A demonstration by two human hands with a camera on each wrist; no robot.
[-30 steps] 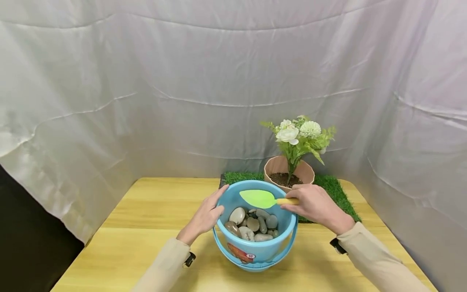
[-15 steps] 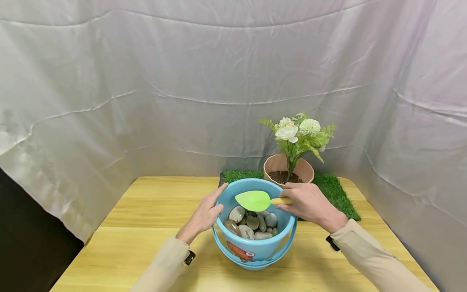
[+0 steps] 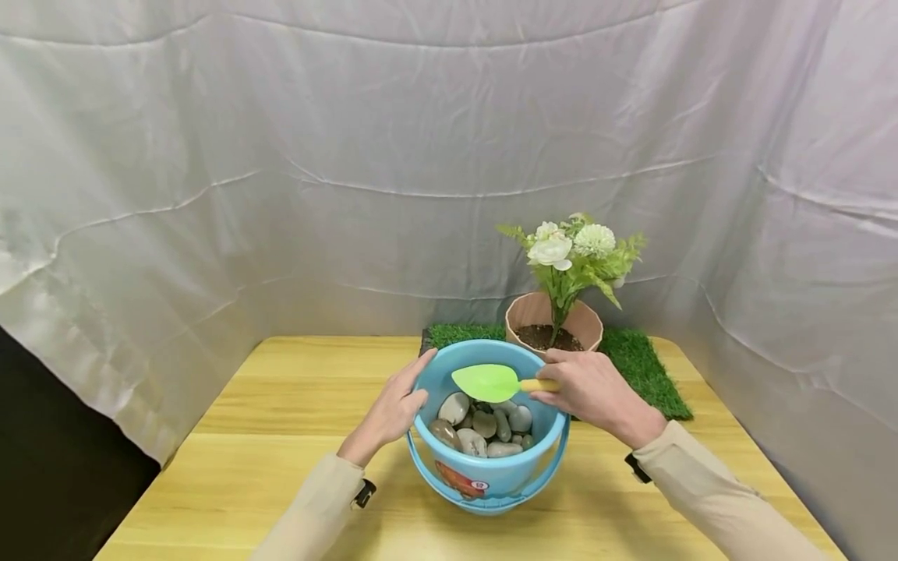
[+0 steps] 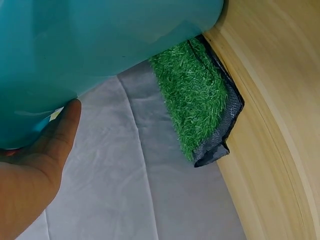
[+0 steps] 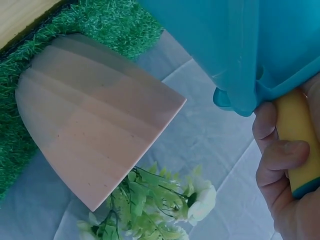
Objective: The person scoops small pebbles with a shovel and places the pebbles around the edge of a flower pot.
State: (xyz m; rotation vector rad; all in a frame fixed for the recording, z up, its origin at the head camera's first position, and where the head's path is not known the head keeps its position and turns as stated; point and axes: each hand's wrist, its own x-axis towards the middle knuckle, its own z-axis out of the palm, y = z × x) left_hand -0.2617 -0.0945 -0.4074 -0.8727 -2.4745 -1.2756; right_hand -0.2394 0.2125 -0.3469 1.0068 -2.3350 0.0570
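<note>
A light-blue bucket (image 3: 491, 475) stands on the table, and smooth grey and brown stones (image 3: 484, 425) lie in it. My left hand (image 3: 386, 409) rests against the bucket's left side at the rim, fingers fairly straight and thumb spread. The left wrist view shows one straight finger along the outer wall. My right hand (image 3: 592, 389) grips the yellow handle (image 5: 297, 135) of a small garden trowel at the right rim. Its green leaf-shaped blade (image 3: 486, 382) is level above the stones. In the right wrist view, the curled fingers (image 5: 285, 155) wrap the handle beside the rim.
Behind the bucket, a pink pot (image 3: 522, 314) with soil and white flowers (image 3: 550, 249) stands on a mat of artificial grass (image 3: 648, 378). The wooden table (image 3: 281, 436) has grey curtains (image 3: 393, 156) behind it and at both sides. The bucket's handle (image 3: 449, 492) hangs down in front.
The trowel and right hand have shifted slightly left over the bucket, then stay nearly still. The left hand and the stones look the same. The whole view has tipped slightly.
</note>
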